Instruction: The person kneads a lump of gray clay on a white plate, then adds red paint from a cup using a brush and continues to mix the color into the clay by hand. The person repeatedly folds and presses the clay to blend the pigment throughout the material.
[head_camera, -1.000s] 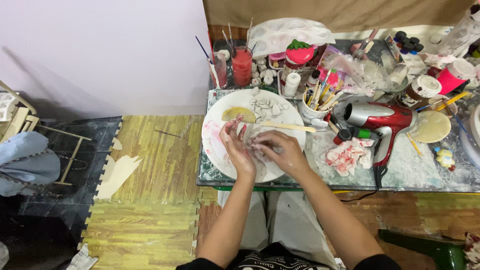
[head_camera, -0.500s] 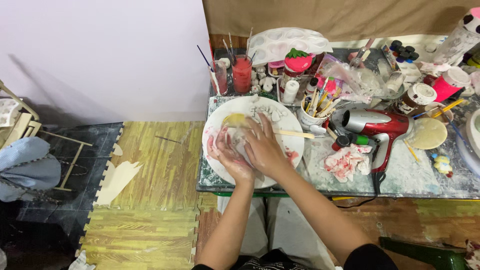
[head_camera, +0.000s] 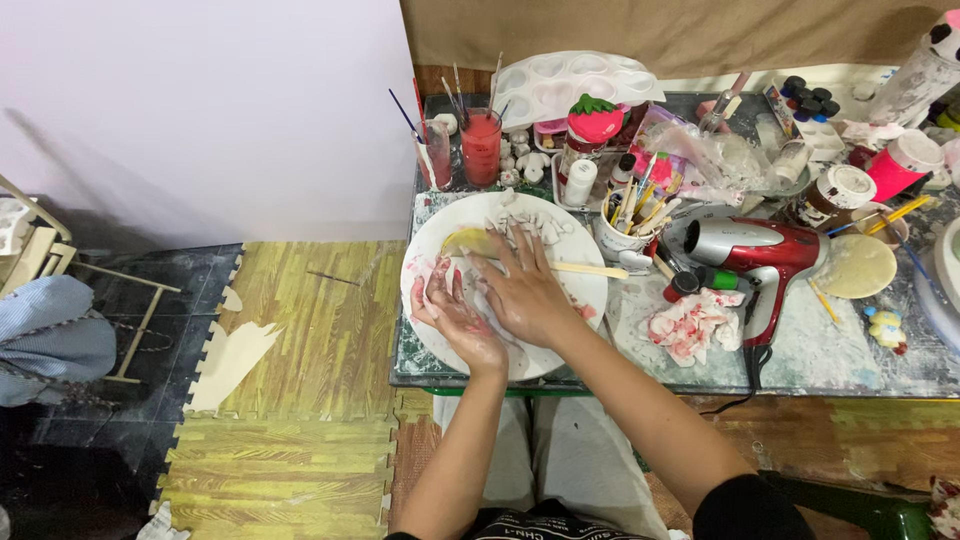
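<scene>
Centre frame, one white plate (head_camera: 430, 240) is covered by two flat, spread hands, left hand (head_camera: 455, 315) and right hand (head_camera: 525, 290); one red hairdryer (head_camera: 765, 250) is crowded alongside at right.

My right hand (head_camera: 525, 290) and left hand (head_camera: 455, 315) cover the middle of the white plate (head_camera: 425, 250), hiding whatever lies beneath my palms. The counter (head_camera: 860, 340) runs off the right edge. The small white pieces (head_camera: 545, 228) are too small to identify.
</scene>
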